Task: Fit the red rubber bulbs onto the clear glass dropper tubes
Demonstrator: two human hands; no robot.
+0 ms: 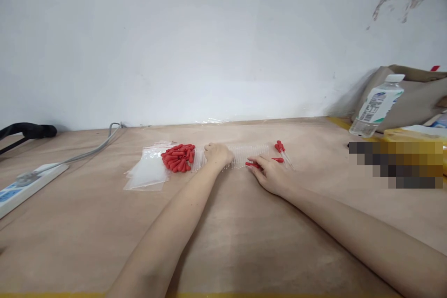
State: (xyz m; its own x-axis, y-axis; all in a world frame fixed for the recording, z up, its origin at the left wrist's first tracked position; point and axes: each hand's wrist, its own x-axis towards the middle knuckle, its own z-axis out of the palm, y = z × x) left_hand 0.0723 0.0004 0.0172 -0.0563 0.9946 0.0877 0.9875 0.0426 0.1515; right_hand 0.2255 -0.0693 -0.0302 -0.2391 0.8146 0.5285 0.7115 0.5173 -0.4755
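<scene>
A row of clear glass dropper tubes (244, 154) lies across the middle of the wooden table (223, 237). My left hand (217, 154) rests curled on the left part of that row, fingers closed over the tubes. A heap of red rubber bulbs (179, 157) sits just left of it. My right hand (269, 173) lies at the row's right end, fingers together around a red-capped dropper (252, 164). Finished droppers with red bulbs (283, 152) lie just beyond the right hand.
Clear plastic bags (148, 171) lie left of the bulbs. A white power strip (24, 185) with a grey cable is at the far left. A water bottle (377, 105) leans on a cardboard box (415, 95) at the right, near yellow items.
</scene>
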